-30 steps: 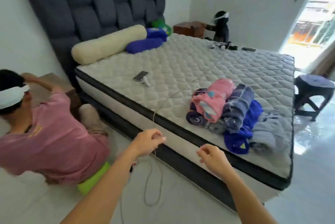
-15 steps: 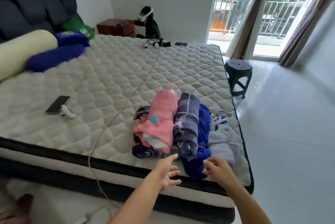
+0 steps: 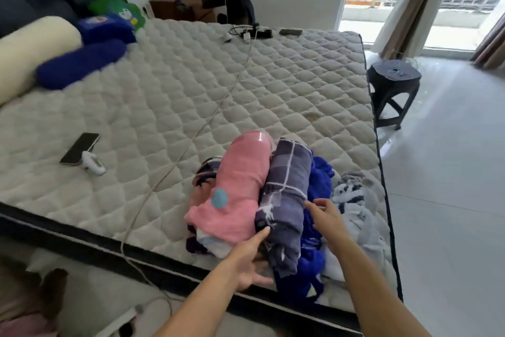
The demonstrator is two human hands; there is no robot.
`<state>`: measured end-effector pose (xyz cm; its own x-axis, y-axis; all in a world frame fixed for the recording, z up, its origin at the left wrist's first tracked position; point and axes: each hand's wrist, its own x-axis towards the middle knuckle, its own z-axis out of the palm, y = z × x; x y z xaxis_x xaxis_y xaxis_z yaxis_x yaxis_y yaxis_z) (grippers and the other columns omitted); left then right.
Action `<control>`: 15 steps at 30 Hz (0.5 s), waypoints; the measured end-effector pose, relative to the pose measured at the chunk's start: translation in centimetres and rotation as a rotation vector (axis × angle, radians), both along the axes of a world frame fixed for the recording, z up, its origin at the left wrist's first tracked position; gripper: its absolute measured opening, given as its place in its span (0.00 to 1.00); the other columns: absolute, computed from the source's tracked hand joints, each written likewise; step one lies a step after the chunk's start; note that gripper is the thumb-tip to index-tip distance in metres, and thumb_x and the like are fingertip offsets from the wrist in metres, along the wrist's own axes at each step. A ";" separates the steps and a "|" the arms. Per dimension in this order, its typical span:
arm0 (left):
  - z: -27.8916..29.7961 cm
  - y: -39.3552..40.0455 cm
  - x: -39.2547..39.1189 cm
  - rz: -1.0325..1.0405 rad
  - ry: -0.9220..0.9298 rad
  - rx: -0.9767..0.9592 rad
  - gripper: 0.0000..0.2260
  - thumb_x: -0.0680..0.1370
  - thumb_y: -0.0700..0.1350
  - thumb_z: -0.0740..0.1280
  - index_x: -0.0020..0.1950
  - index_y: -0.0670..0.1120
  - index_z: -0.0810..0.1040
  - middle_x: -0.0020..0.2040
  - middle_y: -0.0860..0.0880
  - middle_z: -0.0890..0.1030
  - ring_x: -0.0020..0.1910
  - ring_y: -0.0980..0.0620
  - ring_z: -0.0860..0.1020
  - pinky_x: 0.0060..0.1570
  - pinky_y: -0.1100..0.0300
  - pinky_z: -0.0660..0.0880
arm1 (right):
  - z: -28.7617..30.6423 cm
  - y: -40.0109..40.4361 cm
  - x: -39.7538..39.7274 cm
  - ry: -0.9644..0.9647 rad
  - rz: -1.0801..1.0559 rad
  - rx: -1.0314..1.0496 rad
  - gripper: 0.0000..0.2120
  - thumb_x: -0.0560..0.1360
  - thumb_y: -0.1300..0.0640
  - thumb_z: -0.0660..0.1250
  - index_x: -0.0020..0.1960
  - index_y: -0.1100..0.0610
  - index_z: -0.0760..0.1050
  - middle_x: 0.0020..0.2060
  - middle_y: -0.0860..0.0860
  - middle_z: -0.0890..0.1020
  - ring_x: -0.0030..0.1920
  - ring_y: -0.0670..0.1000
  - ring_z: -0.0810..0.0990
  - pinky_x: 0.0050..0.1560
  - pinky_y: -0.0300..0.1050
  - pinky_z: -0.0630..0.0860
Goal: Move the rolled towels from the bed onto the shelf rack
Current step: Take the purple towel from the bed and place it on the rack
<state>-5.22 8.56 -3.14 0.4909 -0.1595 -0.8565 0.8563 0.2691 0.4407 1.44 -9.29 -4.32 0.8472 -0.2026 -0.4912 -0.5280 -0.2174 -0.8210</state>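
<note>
On the near edge of the bed (image 3: 191,96), both hands have just reached the towels (image 3: 284,186). Left hand (image 3: 252,261) and right hand (image 3: 326,218) touch them, fingers apart. Grabbing comes next.

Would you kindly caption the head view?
Both hands, left and right, reach the plaid towel on the bed.

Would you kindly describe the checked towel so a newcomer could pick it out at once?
Start at the quilted mattress and look to its near right corner, where the rolled towels are piled. The checked towel lies in the middle of the pile, between the pink towel and the bright blue towel. It alone is grey-purple with thin pale grid lines.
</note>
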 end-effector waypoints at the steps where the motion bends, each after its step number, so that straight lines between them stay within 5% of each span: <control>1: 0.2 -0.4 0.6 -0.002 0.023 -0.003 0.28 0.75 0.58 0.67 0.70 0.46 0.69 0.68 0.41 0.74 0.67 0.40 0.71 0.57 0.36 0.69 | 0.2 -0.2 1.8 -0.009 0.022 -0.007 0.22 0.75 0.47 0.67 0.63 0.58 0.70 0.52 0.54 0.78 0.50 0.54 0.77 0.51 0.51 0.76; 6: 0.2 -2.6 3.4 0.100 0.133 -0.004 0.27 0.72 0.65 0.66 0.63 0.48 0.70 0.68 0.40 0.72 0.64 0.38 0.72 0.64 0.34 0.68 | 0.5 -1.4 9.4 -0.048 0.142 -0.045 0.26 0.75 0.48 0.67 0.67 0.59 0.67 0.57 0.55 0.75 0.53 0.53 0.74 0.51 0.48 0.71; 11: -3.4 -4.0 4.9 0.277 0.147 0.028 0.54 0.45 0.68 0.78 0.67 0.47 0.73 0.67 0.40 0.75 0.63 0.36 0.74 0.59 0.32 0.71 | 0.8 -1.9 14.8 -0.029 0.309 -0.071 0.34 0.71 0.46 0.71 0.71 0.55 0.63 0.66 0.55 0.73 0.62 0.56 0.74 0.57 0.49 0.73; 15: -2.6 -5.4 5.3 0.460 0.118 0.086 0.36 0.61 0.62 0.76 0.63 0.43 0.78 0.60 0.41 0.80 0.58 0.39 0.78 0.60 0.42 0.75 | 1.1 -1.4 17.4 -0.034 0.403 -0.076 0.35 0.70 0.45 0.71 0.72 0.56 0.63 0.69 0.54 0.71 0.67 0.57 0.71 0.65 0.52 0.71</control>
<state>0.09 3.13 -5.77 0.3926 0.1254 -0.9111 0.7022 0.5989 0.3850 18.88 -10.67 -3.20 0.8817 0.1143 -0.4578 -0.3609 -0.4615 -0.8104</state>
